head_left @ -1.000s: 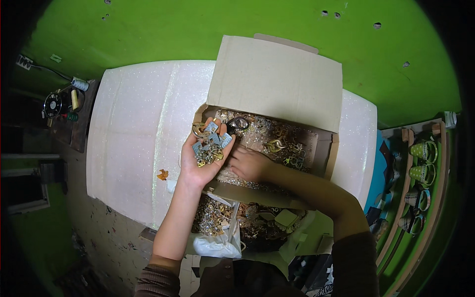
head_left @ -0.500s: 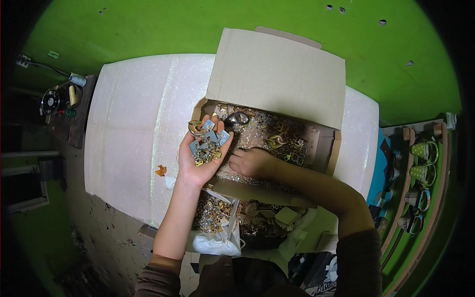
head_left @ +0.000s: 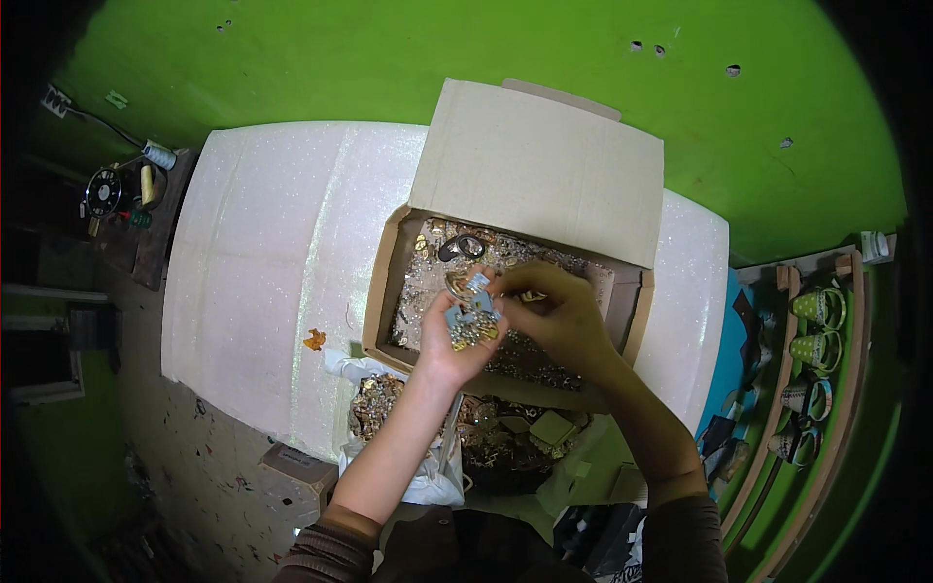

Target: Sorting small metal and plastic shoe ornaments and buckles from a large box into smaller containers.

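My left hand, palm up and cupped, holds a heap of metal shoe ornaments: silvery-blue square pieces, a gold ring-like piece and small sparkling ones. Over the open cardboard box, my right hand meets the heap with its fingers closed together at the heap's right side. Whatever those fingertips pinch is too small to make out. Inside the box lie many loose gold and silver ornaments, and a black oval buckle rests near its back left.
The box's raised lid leans back over the glittery white table. In front sit a white plastic bag of ornaments and a dark container of more pieces. An orange scrap lies left. Sandals hang on a rack at right.
My right hand has risen from the box's contents to the heap in my left palm. The left hand has shifted right and toward me, still holding the ornaments.
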A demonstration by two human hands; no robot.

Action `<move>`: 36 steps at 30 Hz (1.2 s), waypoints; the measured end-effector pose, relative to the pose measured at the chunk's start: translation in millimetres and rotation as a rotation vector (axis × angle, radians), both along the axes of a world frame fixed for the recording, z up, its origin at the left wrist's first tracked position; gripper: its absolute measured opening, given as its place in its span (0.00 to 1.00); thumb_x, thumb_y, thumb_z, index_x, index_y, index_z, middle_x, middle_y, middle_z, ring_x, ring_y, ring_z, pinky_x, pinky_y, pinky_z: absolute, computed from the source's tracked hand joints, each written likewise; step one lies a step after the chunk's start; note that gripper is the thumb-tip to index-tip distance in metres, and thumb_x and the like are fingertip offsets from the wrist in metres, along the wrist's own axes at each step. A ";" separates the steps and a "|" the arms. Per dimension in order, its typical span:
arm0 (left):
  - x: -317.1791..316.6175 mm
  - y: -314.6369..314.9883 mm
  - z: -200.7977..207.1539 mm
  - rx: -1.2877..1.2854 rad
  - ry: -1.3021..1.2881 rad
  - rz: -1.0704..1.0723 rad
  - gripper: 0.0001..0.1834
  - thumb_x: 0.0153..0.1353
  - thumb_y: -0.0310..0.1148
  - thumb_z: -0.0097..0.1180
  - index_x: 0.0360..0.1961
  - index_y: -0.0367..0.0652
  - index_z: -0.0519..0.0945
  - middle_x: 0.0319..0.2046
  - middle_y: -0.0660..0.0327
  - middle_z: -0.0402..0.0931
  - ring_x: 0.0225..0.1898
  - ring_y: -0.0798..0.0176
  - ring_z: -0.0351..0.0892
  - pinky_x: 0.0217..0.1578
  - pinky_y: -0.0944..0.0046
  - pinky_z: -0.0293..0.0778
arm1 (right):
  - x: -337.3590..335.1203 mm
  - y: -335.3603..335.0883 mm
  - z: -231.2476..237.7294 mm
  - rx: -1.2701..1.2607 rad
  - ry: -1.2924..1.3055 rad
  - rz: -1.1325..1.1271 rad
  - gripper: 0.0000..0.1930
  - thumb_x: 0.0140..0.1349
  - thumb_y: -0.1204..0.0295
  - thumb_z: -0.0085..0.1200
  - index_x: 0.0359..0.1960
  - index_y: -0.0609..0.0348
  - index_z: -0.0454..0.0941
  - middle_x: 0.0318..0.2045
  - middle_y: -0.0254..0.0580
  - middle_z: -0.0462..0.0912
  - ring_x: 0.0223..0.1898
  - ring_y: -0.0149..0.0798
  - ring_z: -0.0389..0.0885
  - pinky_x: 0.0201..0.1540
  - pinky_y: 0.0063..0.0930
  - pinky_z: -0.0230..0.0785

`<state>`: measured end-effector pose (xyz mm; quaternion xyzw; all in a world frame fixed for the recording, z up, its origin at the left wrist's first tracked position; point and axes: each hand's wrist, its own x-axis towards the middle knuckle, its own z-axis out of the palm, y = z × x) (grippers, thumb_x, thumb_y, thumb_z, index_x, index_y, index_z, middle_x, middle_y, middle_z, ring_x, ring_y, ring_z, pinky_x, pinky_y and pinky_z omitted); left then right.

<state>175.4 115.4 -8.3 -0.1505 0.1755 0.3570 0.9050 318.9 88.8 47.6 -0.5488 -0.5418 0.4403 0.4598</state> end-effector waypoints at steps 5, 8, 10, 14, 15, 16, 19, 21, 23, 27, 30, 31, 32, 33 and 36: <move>8.7 -13.0 3.5 -0.055 0.053 -0.032 0.15 0.59 0.38 0.37 0.43 0.48 0.73 0.40 0.66 0.74 0.41 0.68 0.72 0.40 0.67 0.67 | 0.3 -14.0 18.8 0.010 -0.294 0.175 0.08 0.50 0.78 0.53 0.33 0.66 0.76 0.29 0.39 0.78 0.31 0.28 0.77 0.33 0.21 0.69; 6.3 -21.1 8.7 -0.079 0.073 -0.024 0.15 0.59 0.38 0.37 0.42 0.49 0.73 0.40 0.65 0.74 0.41 0.68 0.72 0.42 0.65 0.67 | 2.6 -26.5 17.6 0.149 -0.194 0.130 0.08 0.52 0.76 0.51 0.34 0.61 0.76 0.29 0.41 0.78 0.25 0.35 0.76 0.29 0.24 0.67; 0.8 -29.6 4.2 -0.035 0.028 -0.006 0.15 0.59 0.38 0.37 0.43 0.49 0.73 0.41 0.65 0.74 0.42 0.67 0.72 0.43 0.63 0.67 | 1.7 -35.4 27.9 -0.334 0.213 0.035 0.09 0.55 0.76 0.49 0.37 0.62 0.76 0.34 0.40 0.79 0.33 0.32 0.77 0.36 0.22 0.69; -11.2 -48.5 17.3 -0.028 0.107 0.031 0.15 0.59 0.38 0.38 0.43 0.49 0.73 0.41 0.64 0.74 0.46 0.65 0.71 0.47 0.58 0.65 | 0.9 -52.7 21.7 -0.393 0.611 -0.024 0.11 0.58 0.76 0.47 0.41 0.65 0.73 0.38 0.42 0.77 0.41 0.34 0.76 0.45 0.22 0.69; -16.5 -53.3 17.5 -0.025 0.112 0.044 0.15 0.59 0.38 0.38 0.43 0.49 0.73 0.41 0.64 0.74 0.46 0.65 0.71 0.47 0.58 0.65 | -1.4 -58.7 19.0 -0.421 0.692 -0.066 0.12 0.58 0.77 0.46 0.43 0.67 0.71 0.40 0.44 0.76 0.43 0.35 0.75 0.47 0.23 0.68; -22.8 -58.3 16.7 -0.028 0.089 0.060 0.15 0.59 0.37 0.39 0.43 0.49 0.73 0.42 0.64 0.74 0.47 0.64 0.70 0.49 0.58 0.64 | -3.9 -64.5 15.5 -0.452 0.774 -0.110 0.13 0.57 0.78 0.46 0.44 0.68 0.70 0.42 0.46 0.75 0.45 0.37 0.74 0.50 0.24 0.67; -45.6 -70.0 18.5 -0.049 0.039 0.110 0.14 0.58 0.36 0.41 0.42 0.47 0.73 0.41 0.62 0.73 0.47 0.61 0.70 0.51 0.54 0.63 | -13.6 -81.6 4.4 -0.477 0.819 -0.153 0.14 0.57 0.78 0.46 0.46 0.68 0.68 0.42 0.46 0.74 0.45 0.37 0.74 0.49 0.25 0.68; -59.8 -78.1 22.7 0.042 -0.006 0.157 0.13 0.57 0.36 0.43 0.41 0.46 0.73 0.40 0.62 0.73 0.47 0.62 0.70 0.55 0.53 0.58 | -27.9 -93.9 -3.3 -0.481 0.863 -0.165 0.14 0.57 0.79 0.46 0.45 0.68 0.68 0.42 0.46 0.74 0.45 0.37 0.74 0.50 0.25 0.68; -78.4 -91.1 26.8 0.029 0.057 0.165 0.13 0.56 0.35 0.42 0.42 0.46 0.73 0.41 0.62 0.73 0.48 0.62 0.69 0.56 0.52 0.57 | -44.3 -107.6 -8.7 -0.480 0.906 -0.190 0.14 0.57 0.79 0.46 0.45 0.68 0.68 0.42 0.46 0.74 0.45 0.37 0.74 0.50 0.25 0.68; -115.3 -110.6 26.5 -0.120 0.105 0.149 0.12 0.56 0.35 0.44 0.40 0.45 0.74 0.41 0.61 0.73 0.46 0.61 0.70 0.55 0.51 0.59 | -85.7 -131.9 -14.5 -0.522 0.904 -0.168 0.13 0.56 0.79 0.47 0.44 0.68 0.69 0.41 0.45 0.75 0.44 0.35 0.74 0.49 0.23 0.68; -144.5 -120.9 14.1 -0.106 0.174 0.066 0.14 0.58 0.37 0.41 0.41 0.46 0.73 0.40 0.63 0.73 0.47 0.62 0.70 0.54 0.52 0.60 | -116.5 -142.3 -16.4 -0.500 0.849 -0.187 0.13 0.57 0.78 0.47 0.44 0.66 0.70 0.41 0.44 0.75 0.45 0.34 0.73 0.49 0.23 0.66; -155.9 -122.7 7.5 -0.101 0.170 0.053 0.14 0.58 0.37 0.41 0.41 0.46 0.73 0.40 0.63 0.73 0.47 0.62 0.70 0.54 0.52 0.60 | -127.2 -144.1 -14.2 -0.490 0.848 -0.198 0.13 0.57 0.78 0.47 0.44 0.66 0.70 0.41 0.44 0.75 0.45 0.34 0.73 0.49 0.23 0.66; -164.2 -122.7 3.9 -0.078 0.160 -0.018 0.14 0.58 0.36 0.40 0.41 0.47 0.73 0.40 0.63 0.73 0.46 0.63 0.70 0.54 0.52 0.60 | -135.1 -144.5 -12.3 -0.447 0.728 -0.182 0.13 0.57 0.78 0.47 0.44 0.66 0.70 0.41 0.44 0.75 0.45 0.33 0.73 0.49 0.23 0.66; -172.4 -122.4 1.8 -0.054 0.150 -0.087 0.14 0.57 0.35 0.39 0.42 0.47 0.72 0.40 0.63 0.74 0.46 0.64 0.70 0.53 0.52 0.60 | -142.8 -144.2 -10.2 -0.405 0.607 -0.165 0.13 0.57 0.78 0.47 0.45 0.66 0.70 0.41 0.43 0.75 0.45 0.33 0.73 0.48 0.23 0.66; -187.5 -120.3 -5.2 -0.018 0.132 -0.167 0.14 0.58 0.36 0.37 0.43 0.46 0.71 0.41 0.61 0.73 0.46 0.63 0.71 0.52 0.51 0.61 | -165.5 -133.3 -8.2 -0.258 0.401 -0.077 0.12 0.58 0.77 0.46 0.44 0.66 0.70 0.41 0.41 0.75 0.42 0.31 0.74 0.47 0.22 0.65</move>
